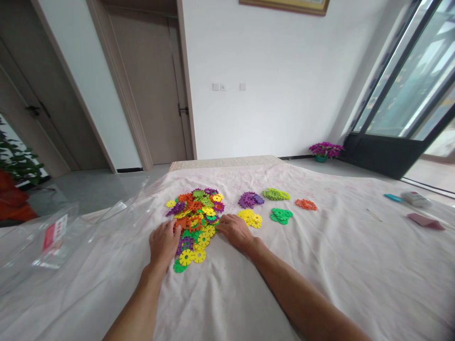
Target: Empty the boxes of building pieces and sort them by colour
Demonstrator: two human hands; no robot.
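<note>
Left hand (165, 239) lies against the left edge of a jumbled heap of plastic pieces (196, 222), its fingers loosely curled beside an orange piece (182, 223); whether it actually grips that one, I can't tell from here. Opposite, the right hand (234, 229) rests half open at the heap's other edge, fingers bent, and I can't make out whether the tips have hold of anything. So the heap sits between the two hands, orange, purple, yellow and green all mixed. Just beyond the right hand is a yellow cluster (250, 218), with a purple cluster (249, 199) behind it; farther to that hand's right come a green cluster (281, 216), a lime cluster (275, 193) and, outermost, an orange cluster (306, 204). Pale cloth (249, 293) spreads under both hands. Well left of the left hand lies clear plastic packaging (53, 258); far right of the right hand, a maroon item (425, 221).
</note>
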